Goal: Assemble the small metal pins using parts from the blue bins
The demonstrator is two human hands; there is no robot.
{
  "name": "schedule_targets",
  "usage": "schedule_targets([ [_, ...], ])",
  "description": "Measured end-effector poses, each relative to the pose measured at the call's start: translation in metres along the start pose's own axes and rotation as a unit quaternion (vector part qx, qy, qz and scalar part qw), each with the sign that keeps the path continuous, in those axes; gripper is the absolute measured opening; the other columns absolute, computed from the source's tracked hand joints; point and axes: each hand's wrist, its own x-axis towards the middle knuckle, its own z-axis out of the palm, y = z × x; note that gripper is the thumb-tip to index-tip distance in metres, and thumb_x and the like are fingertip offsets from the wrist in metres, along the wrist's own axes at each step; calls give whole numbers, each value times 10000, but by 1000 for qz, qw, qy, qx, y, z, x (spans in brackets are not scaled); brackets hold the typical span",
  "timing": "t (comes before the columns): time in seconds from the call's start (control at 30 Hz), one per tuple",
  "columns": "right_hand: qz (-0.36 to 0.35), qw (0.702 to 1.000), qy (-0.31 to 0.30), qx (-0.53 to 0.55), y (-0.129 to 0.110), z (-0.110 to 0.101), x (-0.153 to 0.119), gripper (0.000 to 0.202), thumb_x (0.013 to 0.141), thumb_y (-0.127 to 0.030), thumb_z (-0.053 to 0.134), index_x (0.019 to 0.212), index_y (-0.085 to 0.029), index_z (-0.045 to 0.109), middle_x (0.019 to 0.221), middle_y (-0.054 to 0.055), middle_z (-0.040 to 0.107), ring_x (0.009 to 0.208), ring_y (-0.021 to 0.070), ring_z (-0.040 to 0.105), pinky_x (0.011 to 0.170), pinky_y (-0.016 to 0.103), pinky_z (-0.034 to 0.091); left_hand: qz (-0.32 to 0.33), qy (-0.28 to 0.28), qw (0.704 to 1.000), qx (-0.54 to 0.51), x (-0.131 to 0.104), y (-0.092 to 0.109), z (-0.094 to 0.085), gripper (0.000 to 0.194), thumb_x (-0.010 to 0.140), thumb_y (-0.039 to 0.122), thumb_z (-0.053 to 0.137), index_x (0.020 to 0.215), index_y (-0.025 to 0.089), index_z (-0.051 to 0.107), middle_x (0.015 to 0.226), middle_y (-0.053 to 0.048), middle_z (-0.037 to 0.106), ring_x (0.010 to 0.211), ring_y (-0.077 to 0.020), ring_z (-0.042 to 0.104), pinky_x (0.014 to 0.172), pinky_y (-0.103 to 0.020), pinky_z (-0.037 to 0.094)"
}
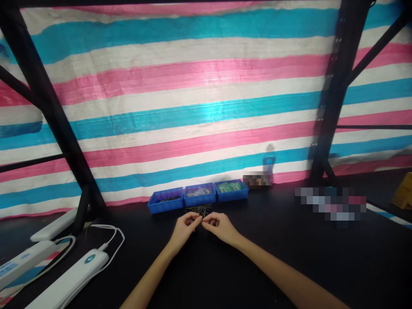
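My left hand (186,228) and my right hand (222,227) meet over the black table, fingers curled and fingertips nearly touching. What they pinch, if anything, is too small to make out. Just beyond the fingertips lies a loose pile of thin dark sticks (202,209). Behind the pile stand three blue trays side by side. In the left tray (165,207) are dark thin pieces, the middle tray (200,199) has whitish clear pieces, and the right tray (232,195) holds green and white pieces.
White power strips (69,281) with cables lie at the left. A blurred-out item (257,180) sits right of the trays, and another blurred patch (331,204) lies farther right. A yellow object (402,191) is at the right edge. Black frame posts flank a striped sheet (199,107).
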Motion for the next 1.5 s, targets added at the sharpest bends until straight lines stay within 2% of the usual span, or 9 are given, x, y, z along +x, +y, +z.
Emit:
schedule_targets([
  [0.17,38,996,37,72,4,-1,5,256,733,-353,568,799,-124,665,771,69,667,662,153,586,603,250,440,26,-5,1000,8,0,-2,-1,368,692,469,583,835,132,621,672,-9,580,490,-71,435,459,-203,332],
  [0.3,61,992,48,98,6,-1,5,279,718,-379,584,796,-121,657,767,70,663,669,157,592,607,251,447,53,-41,997,26,-2,-1,1,342,689,448,594,790,124,636,711,-28,598,554,-92,479,510,-215,371],
  [0.4,59,992,41,107,7,-1,5,274,712,-376,593,777,-117,655,742,65,658,655,151,587,599,245,443,38,-38,998,11,-2,2,-1,339,682,446,603,790,126,632,670,-16,590,518,-81,471,478,-201,360],
  [0.53,64,991,42,114,9,0,5,283,714,-385,591,777,-117,658,719,54,649,634,142,576,585,240,435,-9,25,999,-43,3,5,-12,373,678,449,606,870,130,617,590,-1,570,454,-77,458,371,-167,284],
  [0.77,88,989,41,114,9,0,5,318,715,-415,584,829,-126,654,707,47,630,622,140,559,550,232,425,-54,179,967,-172,12,-4,-45,419,643,373,662,977,126,612,936,-113,651,716,-162,626,455,-171,410],
  [0.9,92,989,37,107,7,-1,4,316,722,-414,577,823,-124,653,696,47,622,614,139,553,553,236,425,-56,226,947,-220,15,-7,-62,431,637,322,687,1010,120,611,1034,-137,631,813,-190,637,467,-162,419],
  [1.3,84,992,31,88,13,0,6,312,728,-415,565,827,-133,656,734,51,630,606,135,542,547,235,419,-44,157,939,-304,17,-2,-72,397,714,232,630,1096,160,549,1228,-122,514,1028,-236,560,471,-149,422],
  [1.4,84,993,31,79,11,0,5,311,726,-414,567,819,-131,657,731,49,631,596,131,537,555,239,421,-25,137,954,-264,18,-5,-74,464,727,277,620,1169,190,506,1228,-113,509,1022,-234,561,478,-157,415],
  [1.5,82,993,27,75,9,0,5,311,723,-413,567,814,-130,660,725,49,630,604,135,540,552,236,419,2,131,984,-124,18,-9,-69,477,730,367,599,1164,185,524,1127,-113,570,867,-197,605,492,-186,412],
])
